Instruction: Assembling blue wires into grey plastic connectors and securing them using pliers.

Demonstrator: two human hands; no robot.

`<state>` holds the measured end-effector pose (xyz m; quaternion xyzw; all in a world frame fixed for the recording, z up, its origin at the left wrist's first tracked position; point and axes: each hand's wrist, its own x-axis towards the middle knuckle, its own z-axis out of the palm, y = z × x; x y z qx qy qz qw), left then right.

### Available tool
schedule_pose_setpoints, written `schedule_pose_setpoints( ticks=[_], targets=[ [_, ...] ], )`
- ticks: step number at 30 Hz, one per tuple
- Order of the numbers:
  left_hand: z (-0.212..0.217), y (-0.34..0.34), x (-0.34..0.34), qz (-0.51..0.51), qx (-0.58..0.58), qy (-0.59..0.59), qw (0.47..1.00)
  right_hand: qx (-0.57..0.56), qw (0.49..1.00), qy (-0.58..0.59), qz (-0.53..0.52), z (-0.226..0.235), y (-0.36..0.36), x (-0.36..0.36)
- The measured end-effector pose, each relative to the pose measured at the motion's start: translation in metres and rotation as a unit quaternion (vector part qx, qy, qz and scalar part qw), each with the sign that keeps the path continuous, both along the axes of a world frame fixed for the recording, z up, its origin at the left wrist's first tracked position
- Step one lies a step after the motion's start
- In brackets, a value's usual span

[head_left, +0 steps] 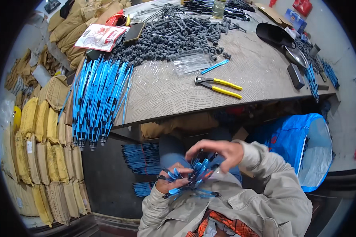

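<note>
My left hand point(171, 182) is closed round a bundle of thin blue rods with black end pieces point(197, 173), held in front of my lap. The rods fan out, their ends pointing up toward me and to the sides. Over the far right side of this bundle arches my right hand point(221, 152). Its fingers are curved, and the thumb stands apart from them, with black rod ends between. Whether its fingertips touch the rods is hard to see. A small orange-red patch shows among the rods near the right thumb.
On the table point(154, 102) lie a large stack of blue rods point(101, 100), a heap of dark grey fittings point(174, 37), yellow-handled pincers point(219, 86) and a black scoop point(273, 34). Tied rod bundles point(140, 158) lie below. A blue bag point(292, 146) stands right; brown sacks point(47, 158) are stacked left.
</note>
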<state>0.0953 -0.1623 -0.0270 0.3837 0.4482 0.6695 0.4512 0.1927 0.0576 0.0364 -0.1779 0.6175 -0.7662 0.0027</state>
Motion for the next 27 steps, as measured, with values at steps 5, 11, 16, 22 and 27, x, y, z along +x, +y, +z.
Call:
schedule_pose_setpoints(
  ticks=[5, 11, 16, 22, 27],
  targets=[
    [-0.014, 0.016, -0.022, 0.002, 0.038, 0.03, 0.999, 0.174, 0.977, -0.055, -0.11, 0.053, 0.095, -0.073],
    [-0.01, 0.02, -0.042, 0.019, 0.02, -0.076, 0.997, 0.549, 0.777, 0.001, -0.309, 0.053, 0.187, -0.253],
    [-0.026, 0.027, -0.059, 0.008, 0.043, -0.098, 0.994, 0.784, 0.464, 0.001, -0.412, 0.005, 0.23, -0.339],
    [-0.034, 0.016, -0.057, 0.015, 0.006, -0.175, 0.985, 0.751, 0.528, -0.047, -0.393, 0.005, 0.226, -0.367],
    [-0.039, 0.017, -0.045, 0.0, -0.007, -0.164, 0.986, 0.787, 0.416, 0.097, -0.444, 0.004, 0.235, -0.346]
  ],
)
